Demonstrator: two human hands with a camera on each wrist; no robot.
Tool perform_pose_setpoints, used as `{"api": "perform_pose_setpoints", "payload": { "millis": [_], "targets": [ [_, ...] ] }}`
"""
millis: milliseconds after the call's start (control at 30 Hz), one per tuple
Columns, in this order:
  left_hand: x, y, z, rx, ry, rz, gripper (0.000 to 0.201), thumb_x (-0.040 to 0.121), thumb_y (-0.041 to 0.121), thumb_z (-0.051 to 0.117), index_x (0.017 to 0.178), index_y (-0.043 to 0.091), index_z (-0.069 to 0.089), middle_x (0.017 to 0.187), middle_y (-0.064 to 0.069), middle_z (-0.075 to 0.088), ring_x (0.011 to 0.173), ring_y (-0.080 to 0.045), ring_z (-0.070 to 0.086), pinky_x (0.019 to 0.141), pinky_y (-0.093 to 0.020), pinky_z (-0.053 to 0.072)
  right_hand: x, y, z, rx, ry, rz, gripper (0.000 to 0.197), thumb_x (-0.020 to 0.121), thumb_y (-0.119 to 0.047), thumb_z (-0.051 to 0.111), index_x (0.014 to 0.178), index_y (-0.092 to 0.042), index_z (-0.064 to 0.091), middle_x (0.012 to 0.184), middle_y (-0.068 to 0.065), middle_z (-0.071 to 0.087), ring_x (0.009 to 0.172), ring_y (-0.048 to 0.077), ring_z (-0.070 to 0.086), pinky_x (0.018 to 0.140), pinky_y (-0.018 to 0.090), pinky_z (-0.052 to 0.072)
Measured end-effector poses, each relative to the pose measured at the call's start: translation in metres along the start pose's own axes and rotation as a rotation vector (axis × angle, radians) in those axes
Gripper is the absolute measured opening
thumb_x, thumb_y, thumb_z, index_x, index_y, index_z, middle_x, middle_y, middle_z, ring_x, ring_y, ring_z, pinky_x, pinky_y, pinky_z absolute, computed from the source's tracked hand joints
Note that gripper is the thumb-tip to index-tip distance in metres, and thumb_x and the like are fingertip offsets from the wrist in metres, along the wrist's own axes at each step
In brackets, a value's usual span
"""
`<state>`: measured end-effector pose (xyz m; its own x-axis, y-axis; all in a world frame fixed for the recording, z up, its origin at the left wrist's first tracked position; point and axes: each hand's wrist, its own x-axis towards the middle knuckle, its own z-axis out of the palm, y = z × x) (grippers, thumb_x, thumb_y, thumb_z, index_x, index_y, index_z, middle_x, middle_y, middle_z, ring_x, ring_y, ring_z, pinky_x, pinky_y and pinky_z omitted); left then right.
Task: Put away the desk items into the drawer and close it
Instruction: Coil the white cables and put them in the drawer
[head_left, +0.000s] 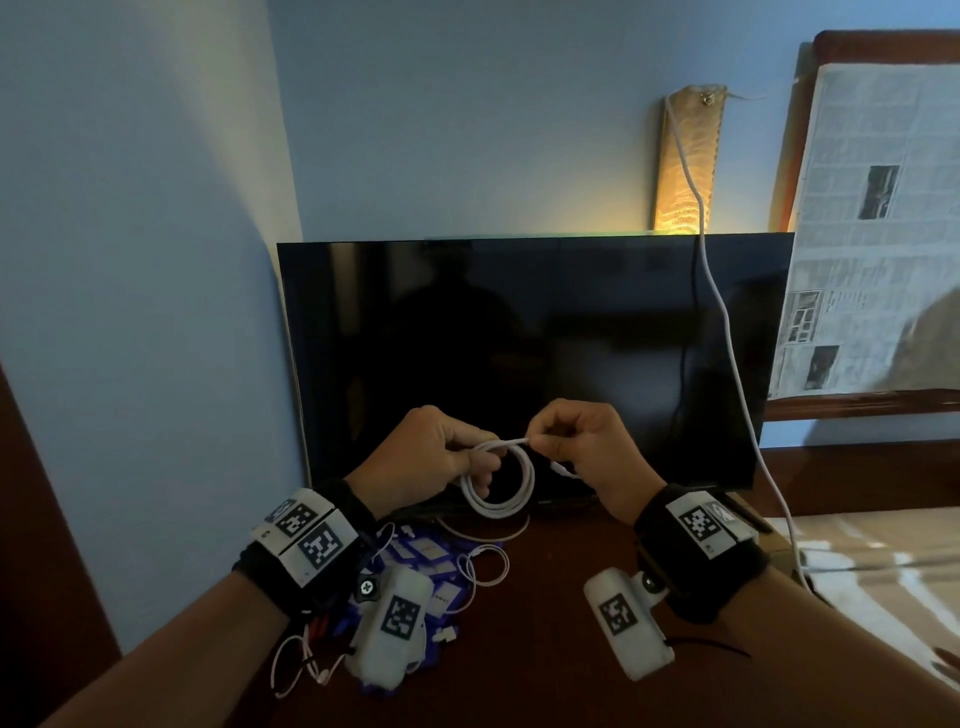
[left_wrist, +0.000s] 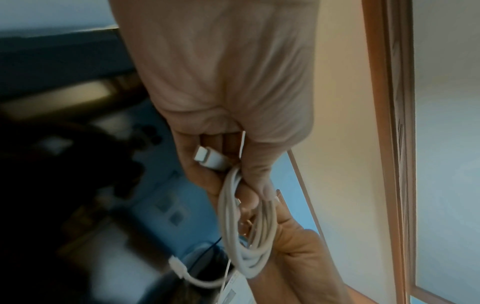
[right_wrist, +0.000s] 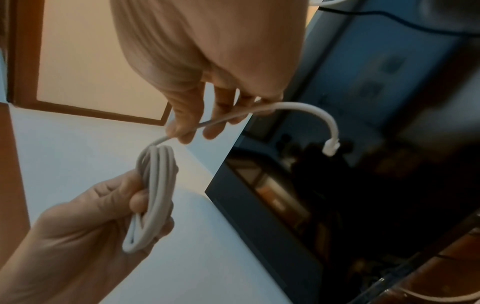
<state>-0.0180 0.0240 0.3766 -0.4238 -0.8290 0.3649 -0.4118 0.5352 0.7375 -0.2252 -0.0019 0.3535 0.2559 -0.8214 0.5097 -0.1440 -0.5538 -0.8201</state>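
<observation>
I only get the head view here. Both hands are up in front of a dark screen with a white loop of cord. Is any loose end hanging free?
Observer: Yes. In the right wrist view a short tail with a small white plug curves out past the right hand.
Visitor: And the other end?
Observer: The left wrist view shows a flat white connector tucked against the fingers of the left hand.
Visitor: Is the coil one loop or several?
Observer: Several; the right wrist view shows the white cable as a bundle of turns side by side, gripped by the left hand.
</observation>
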Motion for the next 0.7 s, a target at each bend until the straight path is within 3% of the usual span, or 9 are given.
{"api": "perform_pose_setpoints", "payload": {
  "millis": [100, 233, 367, 433, 533, 600, 700],
  "targets": [
    [0.002, -0.001, 0.003, -0.056, 0.023, 0.003, 0.016, 0.088, 0.002, 0.063, 0.100, 0.008, 0.073, 0.066, -0.007, 0.070, 0.064, -0.016, 0.068, 0.065, -0.019, 0.051, 0.001, 0.006, 0.005, -0.019, 0.076, 0.003, 0.015, 0.083, 0.002, 0.066, 0.075, -0.011, 0.067, 0.076, 0.004, 0.063, 0.069, 0.009, 0.057, 0.067, 0.020, 0.047],
    [0.006, -0.001, 0.008, -0.114, 0.175, 0.023, 0.016, 0.090, 0.002, 0.060, 0.101, 0.003, 0.072, 0.069, -0.011, 0.068, 0.063, -0.016, 0.067, 0.065, -0.020, 0.053, -0.002, 0.006, 0.015, 0.080, 0.109, 0.072, 0.011, 0.091, -0.004, 0.060, 0.084, -0.002, 0.069, 0.071, 0.007, 0.065, 0.062, 0.012, 0.060, 0.058, 0.024, 0.050],
    [0.007, 0.000, 0.015, -0.107, 0.305, 0.070, 0.024, 0.090, 0.002, 0.061, 0.090, 0.024, 0.073, 0.070, -0.009, 0.069, 0.063, -0.014, 0.067, 0.067, -0.022, 0.055, -0.003, 0.000, 0.021, 0.313, 0.090, 0.156, 0.024, 0.095, -0.009, 0.053, 0.098, 0.011, 0.064, 0.094, 0.028, 0.067, 0.083, 0.031, 0.066, 0.077, 0.037, 0.059],
    [0.009, -0.002, 0.016, -0.087, 0.359, 0.097, 0.025, 0.090, 0.005, 0.062, 0.087, 0.028, 0.072, 0.070, -0.006, 0.070, 0.066, -0.015, 0.068, 0.071, -0.023, 0.055, -0.003, -0.004, 0.023, 0.434, 0.057, 0.203, 0.036, 0.098, -0.021, 0.050, 0.103, 0.013, 0.063, 0.098, 0.028, 0.066, 0.087, 0.034, 0.066, 0.083, 0.040, 0.058],
    [0.011, -0.004, 0.017, -0.033, 0.436, 0.109, 0.018, 0.089, 0.009, 0.064, 0.093, 0.022, 0.074, 0.077, -0.002, 0.073, 0.074, -0.009, 0.070, 0.075, -0.022, 0.054, -0.004, -0.009, 0.025, 0.472, -0.007, 0.202, 0.044, 0.089, -0.031, 0.057, 0.105, 0.009, 0.064, 0.102, 0.024, 0.068, 0.091, 0.031, 0.067, 0.084, 0.038, 0.057],
    [0.012, -0.003, 0.018, 0.004, 0.459, 0.128, 0.015, 0.090, 0.010, 0.064, 0.096, 0.018, 0.076, 0.083, 0.001, 0.074, 0.081, -0.005, 0.069, 0.078, -0.019, 0.053, -0.005, -0.010, 0.026, 0.428, -0.009, 0.176, 0.039, 0.082, -0.025, 0.065, 0.102, 0.008, 0.065, 0.102, 0.025, 0.068, 0.092, 0.031, 0.067, 0.084, 0.037, 0.057],
    [0.013, -0.002, 0.020, 0.069, 0.482, 0.168, 0.016, 0.089, 0.011, 0.065, 0.101, 0.015, 0.075, 0.083, 0.011, 0.071, 0.083, 0.002, 0.067, 0.077, -0.011, 0.049, -0.004, -0.010, 0.028, 0.397, 0.065, 0.142, 0.018, 0.084, -0.006, 0.065, 0.097, 0.007, 0.066, 0.096, 0.024, 0.068, 0.088, 0.031, 0.067, 0.084, 0.039, 0.057]
  ]
}}
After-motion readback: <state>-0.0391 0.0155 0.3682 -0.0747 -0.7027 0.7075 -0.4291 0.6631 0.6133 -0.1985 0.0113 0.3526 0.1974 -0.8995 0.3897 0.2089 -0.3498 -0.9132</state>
